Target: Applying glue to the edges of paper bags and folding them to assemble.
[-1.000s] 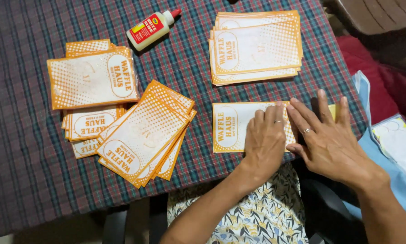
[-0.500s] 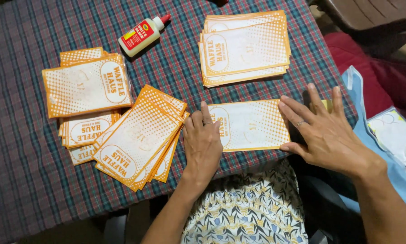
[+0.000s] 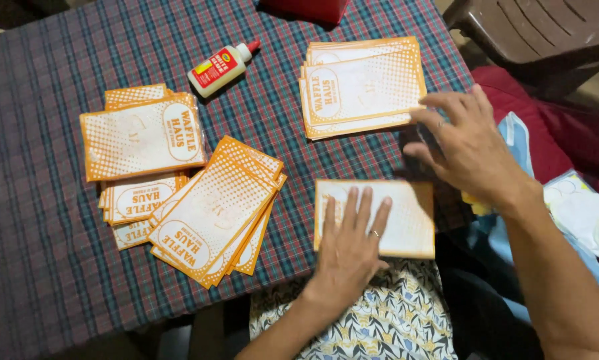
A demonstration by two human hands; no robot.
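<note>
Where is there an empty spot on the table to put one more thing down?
Bare checked cloth lies along the left edge and near corner, beside the left stacks. Another open patch sits between the fanned pile, the glue bottle and the far stack. It is crowded near the front, where the left hand presses one bag and the right hand hovers.

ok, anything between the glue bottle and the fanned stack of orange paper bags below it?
Head view: only bare plaid tablecloth lies between the white glue bottle and the fanned stack of orange-and-white paper bags.
</note>
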